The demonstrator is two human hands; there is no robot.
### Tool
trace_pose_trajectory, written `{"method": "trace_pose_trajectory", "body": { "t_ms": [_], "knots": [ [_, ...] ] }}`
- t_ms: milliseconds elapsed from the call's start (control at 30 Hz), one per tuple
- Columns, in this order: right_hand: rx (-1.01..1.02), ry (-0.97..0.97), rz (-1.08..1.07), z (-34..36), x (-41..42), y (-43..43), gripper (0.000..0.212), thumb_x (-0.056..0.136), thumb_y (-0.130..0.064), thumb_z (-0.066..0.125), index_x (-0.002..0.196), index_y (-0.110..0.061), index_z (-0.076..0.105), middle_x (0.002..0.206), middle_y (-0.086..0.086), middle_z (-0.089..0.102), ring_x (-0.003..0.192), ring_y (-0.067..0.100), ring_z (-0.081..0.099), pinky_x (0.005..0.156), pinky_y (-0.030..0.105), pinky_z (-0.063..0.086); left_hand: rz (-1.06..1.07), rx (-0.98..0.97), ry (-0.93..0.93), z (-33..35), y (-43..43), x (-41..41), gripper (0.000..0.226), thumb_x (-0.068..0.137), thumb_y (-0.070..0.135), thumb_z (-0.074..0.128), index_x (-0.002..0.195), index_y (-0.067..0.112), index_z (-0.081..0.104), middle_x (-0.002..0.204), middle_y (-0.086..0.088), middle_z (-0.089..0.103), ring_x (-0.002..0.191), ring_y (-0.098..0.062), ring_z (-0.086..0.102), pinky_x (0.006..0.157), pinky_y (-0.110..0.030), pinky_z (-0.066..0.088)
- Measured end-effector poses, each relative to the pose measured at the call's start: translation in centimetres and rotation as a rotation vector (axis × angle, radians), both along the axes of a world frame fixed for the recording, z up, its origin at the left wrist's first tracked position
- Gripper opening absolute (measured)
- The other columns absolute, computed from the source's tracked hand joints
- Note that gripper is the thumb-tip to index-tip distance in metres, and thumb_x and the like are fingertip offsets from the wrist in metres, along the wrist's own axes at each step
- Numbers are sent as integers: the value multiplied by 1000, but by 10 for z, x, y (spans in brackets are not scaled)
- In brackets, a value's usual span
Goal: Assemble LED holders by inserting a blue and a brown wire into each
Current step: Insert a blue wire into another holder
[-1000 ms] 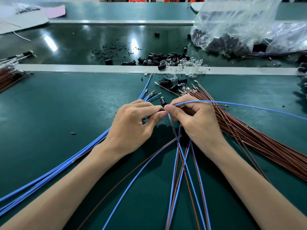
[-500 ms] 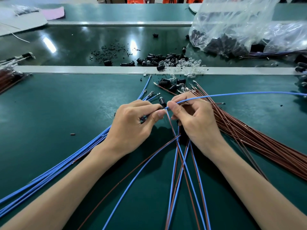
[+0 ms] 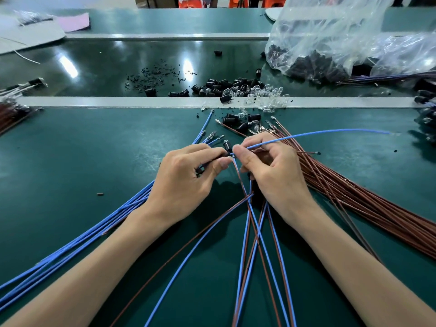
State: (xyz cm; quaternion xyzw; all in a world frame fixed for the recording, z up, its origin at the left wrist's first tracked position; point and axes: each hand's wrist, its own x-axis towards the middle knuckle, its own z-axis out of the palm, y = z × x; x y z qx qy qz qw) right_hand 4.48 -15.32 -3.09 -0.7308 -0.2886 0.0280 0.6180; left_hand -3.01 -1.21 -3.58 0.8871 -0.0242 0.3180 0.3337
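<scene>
The left hand [image 3: 186, 182] is pinching a black LED holder [image 3: 227, 146] between thumb and forefinger, its other fingers curling under. It is presenting the holder's open end toward the right, so the part is probably being steadied as a fixed socket. The holder is sitting just above the green table [image 3: 70, 156], near the centre, where the two hands are meeting.

The right hand [image 3: 273, 175] is gripping a blue wire [image 3: 318, 132] between thumb and forefinger close to its tip. The short grip is likely stiffening the wire for the push; the free length is arcing away to the far right. A brown wire [image 3: 238, 178] is trailing from the holder toward the near edge, which suggests that the blue one is the second insertion. Whether the blue tip is seated cannot be told.

Stock is lying fanned on each side within reach: a blue bundle [image 3: 99, 230] on the left, a brown bundle [image 3: 377, 208] on the right.

At the far right a clear plastic bag [image 3: 325, 31] is holding a mass of black holders [image 3: 316, 66]. A second bag [image 3: 405, 55] is lying beside it; its contents cannot be made out. Loose holders [image 3: 224, 87] and clear LEDs [image 3: 269, 95] are lying uncontained beyond the hands.
</scene>
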Motion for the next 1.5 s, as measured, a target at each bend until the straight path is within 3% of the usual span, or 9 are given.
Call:
{"method": "trace_pose_trajectory", "body": {
  "t_ms": [133, 333, 500, 667, 867, 1000, 1200, 1333, 1500],
  "knots": [
    [197, 210, -19, 1, 1, 0, 12, 94, -25, 56, 82, -24, 54, 60, -9, 61, 53, 6, 59, 49, 18, 43, 85, -71, 5, 0, 2, 1, 24, 87, 26, 62, 89, 6, 74, 70, -9, 66, 60, -29, 54, 55, -40, 42],
    [61, 90, -15, -1, 1, 0, 14, 90, -20, 65, 78, -24, 60, 59, -11, 61, 56, 4, 60, 61, 26, 46, 18, -48, 8, 3, -1, -1, 23, 88, 23, 62, 91, 3, 72, 72, -5, 64, 59, -18, 49, 59, -32, 44],
    [208, 193, -32, 3, 0, -1, 12, 92, -27, 55, 81, -23, 55, 58, -6, 58, 51, 5, 56, 51, 18, 42, 68, -71, -9, 3, -1, 0, 21, 86, 22, 64, 92, 4, 73, 73, -4, 63, 61, -15, 49, 59, -27, 42],
    [58, 49, -42, 3, 0, 0, 16, 90, -17, 64, 75, -22, 60, 68, -7, 59, 51, 1, 57, 57, 21, 46, 38, -41, -2, 4, -2, -1, 21, 86, 21, 64, 92, 3, 72, 73, -3, 62, 62, -12, 48, 61, -18, 42],
    [151, 137, -58, 3, 0, -2, 14, 94, -20, 58, 80, -21, 59, 58, -6, 60, 50, 5, 55, 53, 22, 43, 81, -70, -19, 4, -2, 0, 22, 86, 22, 64, 93, 3, 73, 74, -3, 64, 63, -13, 51, 61, -22, 43],
    [99, 68, -38, 3, 0, -1, 17, 90, -14, 64, 75, -21, 60, 78, -3, 60, 54, 2, 57, 56, 18, 44, 36, -45, -26, 5, -3, -1, 21, 86, 20, 64, 93, 2, 72, 74, -1, 62, 62, -10, 48, 63, -12, 40],
    [158, 89, -20, 3, -2, -1, 13, 93, -15, 61, 81, -20, 61, 69, -7, 60, 54, 1, 58, 55, 16, 44, 68, -65, -31, 5, -1, 0, 21, 86, 21, 64, 94, 3, 72, 75, 3, 60, 64, -12, 51, 62, -16, 41],
    [126, 90, -43, 3, 0, 0, 17, 94, -13, 58, 78, -16, 60, 76, 6, 58, 50, -1, 56, 54, 14, 42, 57, -50, -34, 4, -1, 0, 21, 86, 20, 64, 93, 1, 72, 73, 0, 60, 62, -12, 48, 61, -16, 42],
    [108, 48, 11, 2, -1, 1, 19, 90, -10, 62, 74, -19, 60, 84, 0, 58, 55, 2, 61, 55, 15, 45, 45, -58, -45, 5, -1, 0, 19, 87, 18, 63, 93, 1, 72, 74, -4, 62, 62, -17, 51, 60, -19, 43]
  ]
}}
